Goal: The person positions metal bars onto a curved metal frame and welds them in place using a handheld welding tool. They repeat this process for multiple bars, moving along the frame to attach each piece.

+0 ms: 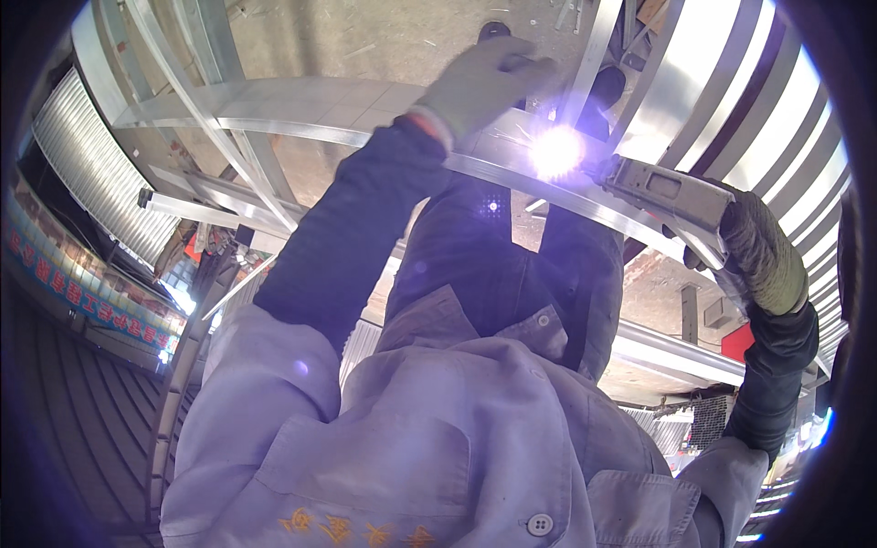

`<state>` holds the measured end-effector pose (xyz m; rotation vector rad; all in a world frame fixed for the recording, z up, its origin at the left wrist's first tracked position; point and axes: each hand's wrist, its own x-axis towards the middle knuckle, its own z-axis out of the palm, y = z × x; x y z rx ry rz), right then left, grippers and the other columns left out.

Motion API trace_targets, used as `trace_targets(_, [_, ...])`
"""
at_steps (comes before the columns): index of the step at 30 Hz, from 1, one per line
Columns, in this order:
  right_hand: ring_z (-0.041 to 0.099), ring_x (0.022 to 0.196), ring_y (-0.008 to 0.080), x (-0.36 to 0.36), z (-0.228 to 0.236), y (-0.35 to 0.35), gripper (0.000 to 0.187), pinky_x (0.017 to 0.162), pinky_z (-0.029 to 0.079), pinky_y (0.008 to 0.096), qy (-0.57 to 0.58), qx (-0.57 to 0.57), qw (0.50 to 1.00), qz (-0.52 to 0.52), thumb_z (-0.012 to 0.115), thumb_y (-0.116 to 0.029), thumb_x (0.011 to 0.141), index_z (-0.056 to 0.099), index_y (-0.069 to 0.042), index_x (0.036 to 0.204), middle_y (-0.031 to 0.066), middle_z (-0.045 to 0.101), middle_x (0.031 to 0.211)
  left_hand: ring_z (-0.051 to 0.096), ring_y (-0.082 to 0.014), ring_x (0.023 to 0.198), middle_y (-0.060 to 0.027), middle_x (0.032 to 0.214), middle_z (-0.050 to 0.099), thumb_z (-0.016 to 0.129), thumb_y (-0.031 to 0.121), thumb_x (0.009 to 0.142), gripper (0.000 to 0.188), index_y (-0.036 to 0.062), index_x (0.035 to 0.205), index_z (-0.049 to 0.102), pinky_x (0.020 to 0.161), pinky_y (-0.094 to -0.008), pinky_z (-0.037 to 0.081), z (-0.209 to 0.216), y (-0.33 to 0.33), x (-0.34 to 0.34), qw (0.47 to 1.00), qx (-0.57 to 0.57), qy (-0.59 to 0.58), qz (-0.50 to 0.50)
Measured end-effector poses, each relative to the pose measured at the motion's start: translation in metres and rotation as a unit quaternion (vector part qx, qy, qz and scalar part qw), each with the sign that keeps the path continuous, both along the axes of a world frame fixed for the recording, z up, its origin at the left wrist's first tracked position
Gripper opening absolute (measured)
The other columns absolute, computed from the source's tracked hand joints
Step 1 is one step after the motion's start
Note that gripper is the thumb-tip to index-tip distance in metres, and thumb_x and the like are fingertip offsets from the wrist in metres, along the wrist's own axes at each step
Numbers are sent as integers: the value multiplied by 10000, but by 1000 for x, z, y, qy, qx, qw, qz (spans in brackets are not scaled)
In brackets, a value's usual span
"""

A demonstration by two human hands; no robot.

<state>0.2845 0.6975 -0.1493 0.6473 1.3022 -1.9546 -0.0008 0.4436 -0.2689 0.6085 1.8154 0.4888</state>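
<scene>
While a glaring white-violet flash [557, 151] burns at a long silver metal beam [320, 128], the right hand [767, 256], in a worn, darkened glove, is closed around the rear of a boxy grey welding torch [671, 192], whose front end points left toward the glare. Short sparks show at the flash's left side, and the brightness hides the exact spot where torch and metal meet. The left hand [484, 87], in a pale glove, reaches out across the beam, to the left of the flash and just short of a narrow upright bar [594, 59]; its fingers stretch rightward and bend a little, but they are blurred, so I cannot tell whether they grip anything or touch the metal. The beam runs crosswise in front of the person's dark trousers [457, 237], its edges curved by the lens. To the left, a slanting bar [201, 119] crosses it, and a ribbed metal sheet [105, 164] lies farther out. Beyond the torch, broad pale slats [767, 100] fan down the right side, with a red object [736, 342] near the right forearm. A dark shoe tip [494, 30] shows above the left glove, against the scuffed floor [329, 36].
</scene>
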Motion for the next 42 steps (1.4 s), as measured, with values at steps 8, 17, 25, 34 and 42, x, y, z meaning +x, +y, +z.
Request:
trace_targets(8, [765, 983, 265, 6, -2, -5, 905, 875, 606, 364, 10, 2, 1000, -12, 466, -731, 1042, 512, 42, 1511, 233, 714, 1171, 745, -340, 1115, -178, 1167, 790, 664, 466, 1009, 501, 34, 1251, 747, 973, -424, 570, 31, -70, -50, 938, -107, 326, -41])
trace_targets(17, [772, 989, 274, 22, -1, -7, 983, 861, 619, 365, 21, 22, 999, -45, 483, -783, 1005, 485, 42, 1539, 246, 728, 1185, 754, -335, 1133, -157, 1164, 799, 668, 486, 1020, 488, 53, 1220, 768, 983, -412, 567, 25, -73, -44, 933, -69, 354, 11])
trace_targets(25, [772, 1066, 272, 107, 22, 20, 1087, 911, 640, 404, 40, 198, 970, -138, 554, -860, 908, 470, -19, 1591, 220, 733, 1255, 764, -341, 1105, -157, 1128, 807, 672, 485, 1017, 475, 51, 1180, 780, 965, -428, 579, 29, -72, -45, 926, -70, 370, -9])
trace_targets(34, [728, 1240, 346, 52, 0, 13, 826, 1018, 626, 465, -27, 594, 776, -209, 743, -622, 951, 522, -166, 1604, 219, 698, 1405, 763, -374, 942, -123, 983, 815, 668, 468, 981, 415, 84, 1076, 794, 888, -484, 588, 22, -73, -44, 916, -38, 399, -7])
trace_targets(42, [761, 1186, 312, -8, -52, 4, 851, 943, 651, 434, -119, 756, 637, -94, 815, -700, 847, 590, -264, 1543, 129, 723, 1406, 772, -346, 1056, -157, 1098, 810, 667, 508, 1008, 480, 71, 1170, 781, 931, -432, 585, 27, -69, -46, 928, -84, 362, -11])
